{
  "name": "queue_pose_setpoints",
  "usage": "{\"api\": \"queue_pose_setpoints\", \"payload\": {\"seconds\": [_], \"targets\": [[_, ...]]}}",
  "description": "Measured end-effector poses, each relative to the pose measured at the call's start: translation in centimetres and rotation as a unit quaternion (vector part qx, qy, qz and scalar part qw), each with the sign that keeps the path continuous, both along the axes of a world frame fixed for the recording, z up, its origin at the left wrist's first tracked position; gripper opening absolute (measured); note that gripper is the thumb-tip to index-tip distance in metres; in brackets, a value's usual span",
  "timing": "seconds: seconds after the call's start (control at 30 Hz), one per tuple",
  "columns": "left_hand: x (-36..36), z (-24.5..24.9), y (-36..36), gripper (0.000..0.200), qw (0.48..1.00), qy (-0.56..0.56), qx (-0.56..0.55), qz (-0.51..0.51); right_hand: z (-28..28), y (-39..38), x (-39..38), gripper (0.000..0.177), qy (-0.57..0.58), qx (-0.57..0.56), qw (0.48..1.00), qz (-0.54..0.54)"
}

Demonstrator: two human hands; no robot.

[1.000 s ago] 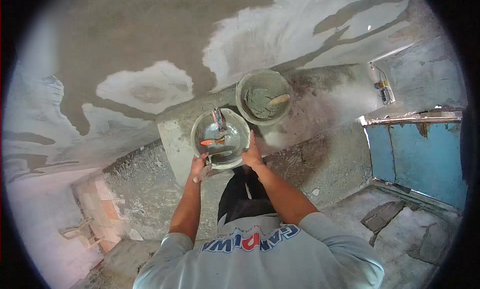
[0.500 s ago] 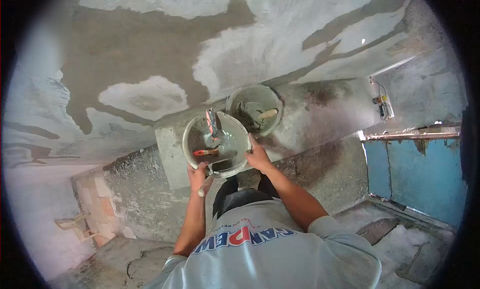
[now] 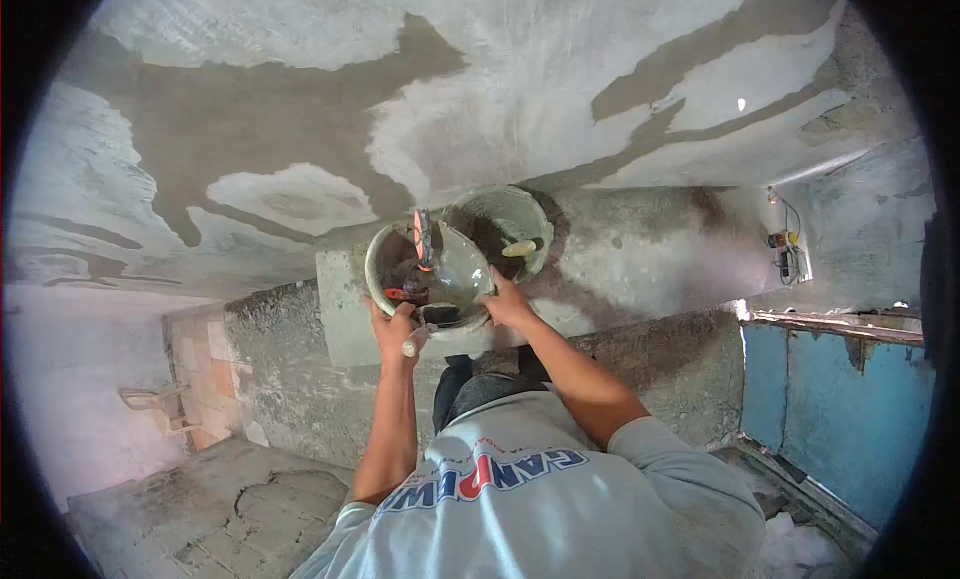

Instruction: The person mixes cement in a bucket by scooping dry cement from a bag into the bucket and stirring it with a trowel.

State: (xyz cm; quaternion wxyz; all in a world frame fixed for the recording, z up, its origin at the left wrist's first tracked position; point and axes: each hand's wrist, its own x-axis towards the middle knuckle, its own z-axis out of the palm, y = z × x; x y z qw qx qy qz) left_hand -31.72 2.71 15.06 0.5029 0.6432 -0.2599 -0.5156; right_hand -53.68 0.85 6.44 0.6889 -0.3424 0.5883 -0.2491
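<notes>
Gripping the pan [image 3: 450, 274] between both: left hand [image 3: 393, 329] clamped on its near rim, right hand [image 3: 507, 304] closed on the side. Tilted beside the bucket [image 3: 500, 229] just beyond; risks slopping contents or shedding the tools [image 3: 422, 241] if tipped more.

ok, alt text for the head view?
The left hand and right hand grip the rim of a grey bucket holding orange-handled tools, at a concrete ledge. A second bucket with wet mortar stands just behind it.

Building site, unfinished room: wet render patches [image 3: 280, 109] across upper frame; exposed brick [image 3: 200, 364] lower left; trowels [image 3: 422, 237] in bucket [image 3: 468, 269], centre; loose wiring [image 3: 785, 249] right.
</notes>
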Motion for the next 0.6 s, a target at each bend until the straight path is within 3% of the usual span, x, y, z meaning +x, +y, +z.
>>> {"api": "queue_pose_setpoints", "payload": {"seconds": [0.17,0.27,0.43,0.57,0.6], "targets": [[-1.3,0.2,-0.1,0.071,0.999,0.02,-0.026,0.013,0.5,-0.1,-0.6,0.082,-0.016,0.03,0.999,-0.002],[-2.1,1.2,-0.4,0.055,0.999,-0.037,-0.001,0.018,0.1,-0.3,-0.9,0.083,-0.045,0.053,0.997,0.027],[-2.0,0.1,-1.0,0.053,0.988,-0.15,-0.033,-0.019,-2.3,-0.1,-0.6,0.085,-0.081,0.073,0.994,0.022],[-3.1,2.0,-0.9,0.054,0.999,-0.033,-0.028,0.022,-1.9,0.0,-0.6,0.084,-0.092,0.075,0.993,0.009],[-2.8,1.4,-1.0,0.055,0.998,-0.048,-0.034,0.017,-1.5,-0.2,-0.7,0.084,-0.088,0.075,0.993,0.014]]}}
